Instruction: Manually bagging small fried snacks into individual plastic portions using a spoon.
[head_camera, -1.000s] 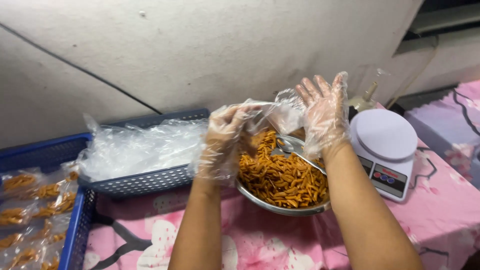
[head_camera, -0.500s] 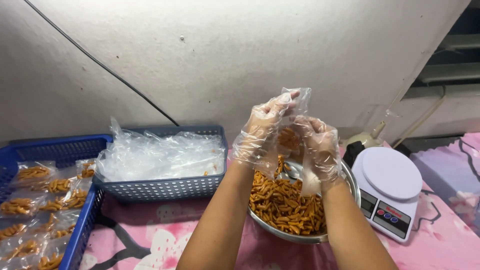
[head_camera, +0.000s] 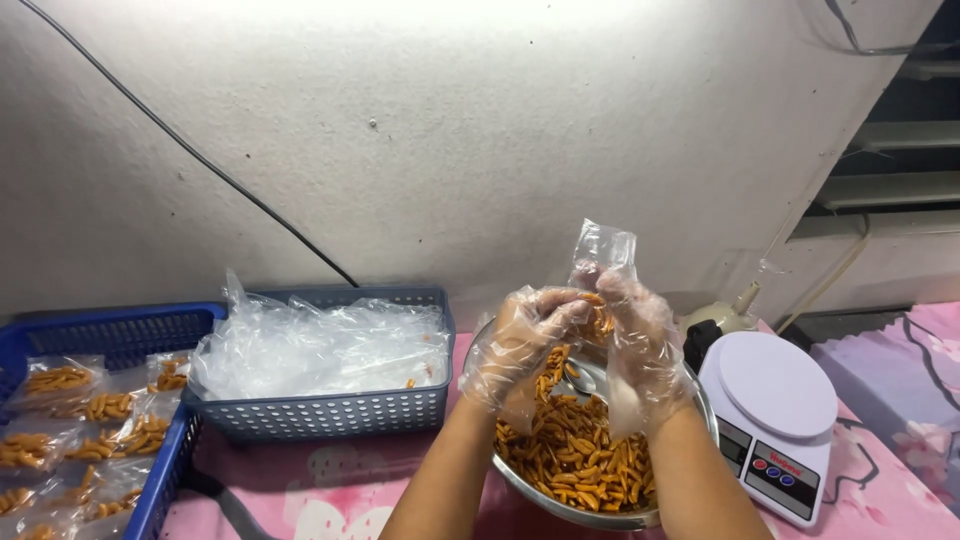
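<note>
Left hand: in a loose clear glove, raised over the bowl, fingers pinched together on a few orange snack sticks at the mouth of the bag.
Right hand: also gloved, just beside the left and touching it, fingers curled around the bag and gripping it from the right side.
Hands together: both closed on the same small bag, meeting above the back half of the bowl.
Bag: small, clear plastic, held upright between the two hands; its open top sticks up above the fingers, and some orange snacks show inside near the fingertips.
Bowl: round metal, on the pink cloth directly under the hands, well filled with snacks.
Snacks: short orange-brown sticks heaped in the bowl.
Spoon: a metal piece lying in the bowl among the snacks, mostly hidden by the hands; cannot tell its full shape.
Scale: white kitchen scale with a round plate, just right of the bowl, nothing on the plate.
Grey basket: left of the bowl, against the wall, piled with empty clear bags.
Blue basket: far left, touching the grey basket, holding filled packets of the same snacks.
Cloth: pink with a pale flower print, covering the table.
</note>
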